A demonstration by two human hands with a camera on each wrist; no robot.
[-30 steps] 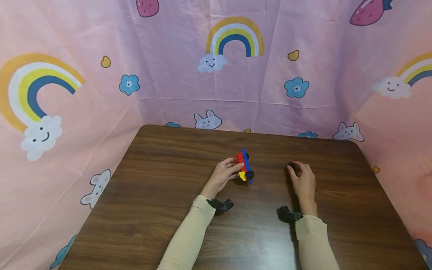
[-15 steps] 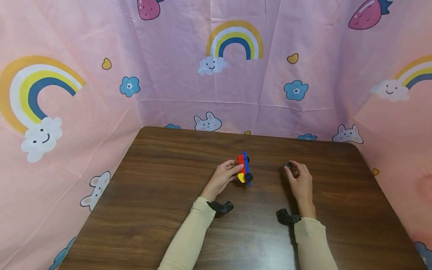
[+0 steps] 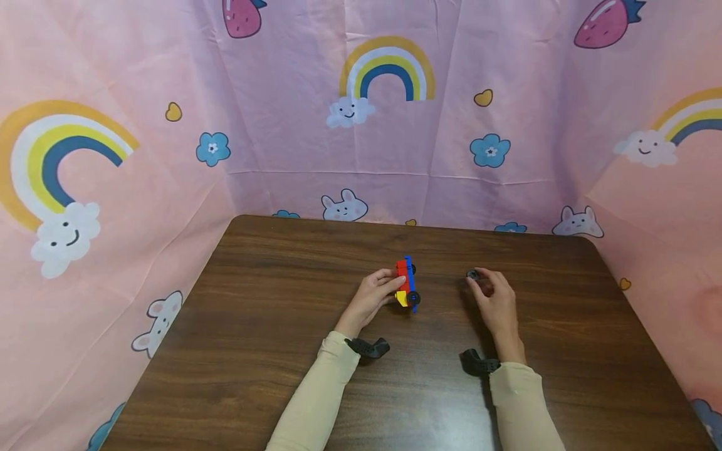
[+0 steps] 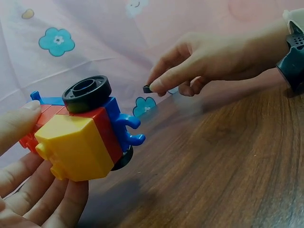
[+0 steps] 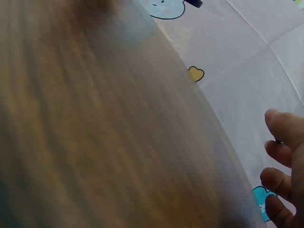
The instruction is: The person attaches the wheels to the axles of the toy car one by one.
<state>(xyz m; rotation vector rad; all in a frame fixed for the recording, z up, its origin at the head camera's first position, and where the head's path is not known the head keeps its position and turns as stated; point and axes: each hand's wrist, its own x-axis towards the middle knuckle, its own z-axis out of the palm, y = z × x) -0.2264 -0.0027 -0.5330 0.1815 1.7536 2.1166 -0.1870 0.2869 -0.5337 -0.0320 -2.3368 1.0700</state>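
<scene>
My left hand (image 3: pixel 369 297) grips a toy car (image 3: pixel 402 269) built of red, blue and yellow blocks, its thumb over the red side. In the left wrist view, the yellow block (image 4: pixel 78 147) faces the camera, with one black wheel on top, another partly hidden below, and a blue hooked end at the right. Off to the right, my right hand (image 3: pixel 499 307) pinches a small round black wheel (image 3: pixel 472 274) between thumb and fingertips, apart from the car. The right wrist view catches only the fingertips (image 5: pixel 278 166), with the wheel mostly hidden there.
Both hands are above a brown wood-grain table (image 3: pixel 271 288). A pink cloth (image 3: pixel 293 125) printed with rainbows, flowers and rabbits hangs behind and along the sides. Each wrist wears a black camera mount (image 3: pixel 369 347).
My right hand has moved a little left, closer to the toy car, with the wheel turned more into view. The left hand and car have barely shifted.
</scene>
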